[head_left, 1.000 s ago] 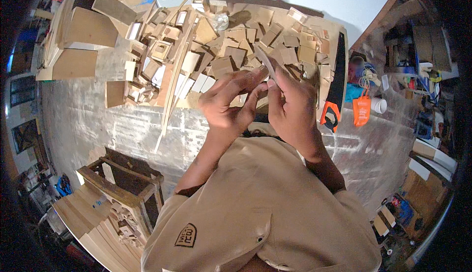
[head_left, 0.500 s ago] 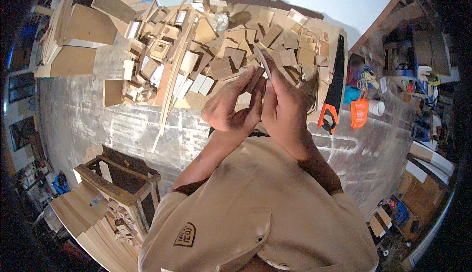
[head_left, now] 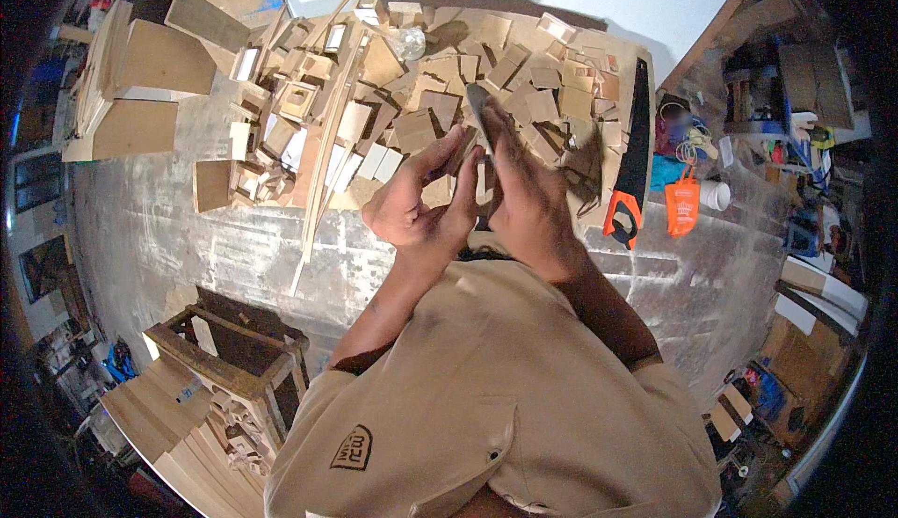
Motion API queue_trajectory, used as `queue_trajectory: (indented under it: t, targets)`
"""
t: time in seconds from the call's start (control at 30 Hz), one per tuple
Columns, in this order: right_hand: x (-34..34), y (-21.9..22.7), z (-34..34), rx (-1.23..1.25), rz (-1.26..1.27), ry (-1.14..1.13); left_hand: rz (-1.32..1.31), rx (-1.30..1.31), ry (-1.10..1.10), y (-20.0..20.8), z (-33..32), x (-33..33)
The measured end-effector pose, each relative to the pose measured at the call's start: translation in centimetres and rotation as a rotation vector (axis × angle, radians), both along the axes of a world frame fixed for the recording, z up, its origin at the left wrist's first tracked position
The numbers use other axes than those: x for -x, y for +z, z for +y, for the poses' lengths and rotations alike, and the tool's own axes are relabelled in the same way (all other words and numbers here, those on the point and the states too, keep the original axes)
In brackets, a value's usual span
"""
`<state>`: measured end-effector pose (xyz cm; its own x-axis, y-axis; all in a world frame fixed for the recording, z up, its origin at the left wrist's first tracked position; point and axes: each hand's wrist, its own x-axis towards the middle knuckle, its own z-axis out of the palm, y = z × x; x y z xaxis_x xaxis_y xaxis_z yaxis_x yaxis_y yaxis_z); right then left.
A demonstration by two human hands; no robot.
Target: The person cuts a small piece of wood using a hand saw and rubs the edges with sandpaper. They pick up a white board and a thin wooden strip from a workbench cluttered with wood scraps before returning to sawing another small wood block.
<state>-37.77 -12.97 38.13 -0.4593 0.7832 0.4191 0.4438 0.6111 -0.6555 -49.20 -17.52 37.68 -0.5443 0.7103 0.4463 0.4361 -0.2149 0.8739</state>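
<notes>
Both of my hands are raised close together in front of my chest, above a heap of wood offcuts (head_left: 421, 131). My left hand (head_left: 412, 207) is closed, thumb and fingers pinching a small brown wooden piece (head_left: 459, 151), mostly hidden by the fingers. Just beside it, my right hand (head_left: 535, 202) grips a thin, dark grey sheet (head_left: 478, 104) that looks like sandpaper. The sheet's rounded end sticks up past the fingertips and its face is turned toward the wooden piece. Whether the two touch cannot be made out.
A handsaw (head_left: 632, 167) with an orange handle lies at the pile's right, beside an orange pouch (head_left: 683, 204) and a white cup (head_left: 715, 194). Long thin strips (head_left: 329, 158) cross the pile's left. Boards (head_left: 154, 59) stand far left; a wooden frame (head_left: 224, 354) is near left.
Both hands have shifted slightly left. The right hand's sheet has tilted, showing more of its dark face, and its fingers look a little blurred.
</notes>
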Motion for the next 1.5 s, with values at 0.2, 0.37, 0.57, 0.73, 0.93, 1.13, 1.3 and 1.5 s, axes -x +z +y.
queue_trajectory:
  t: [0.2,0.37,0.57,0.73,0.93,1.13,1.3,1.5]
  targets:
    - [-2.2,3.2,0.8,0.162,0.004,0.002,-0.102,-0.079,-0.072,-0.7,-1.4,1.5]
    - [-0.3,4.0,-0.1,0.134,0.114,0.156,0.065,-0.131,-0.086,-0.5,-1.1,2.0]
    - [-0.1,4.2,-0.9,0.123,0.011,0.105,0.084,-0.017,-0.096,0.6,-0.7,2.1]
    - [-1.0,3.2,0.1,-0.048,0.031,0.138,0.09,-0.031,-0.163,0.4,0.3,2.2]
    - [-0.8,2.9,0.2,0.187,-0.099,0.14,-0.006,0.07,-0.252,-0.6,0.6,2.1]
    - [-0.9,3.0,-1.2,0.17,-0.036,0.028,0.116,0.129,-0.213,-0.1,1.4,2.4]
    - [-0.9,2.9,-1.9,0.104,0.043,-0.005,0.128,0.09,-0.189,0.1,1.2,2.5]
    - [-1.9,0.2,-0.2,-0.109,0.145,-0.02,0.105,0.046,-0.206,0.2,1.0,1.8]
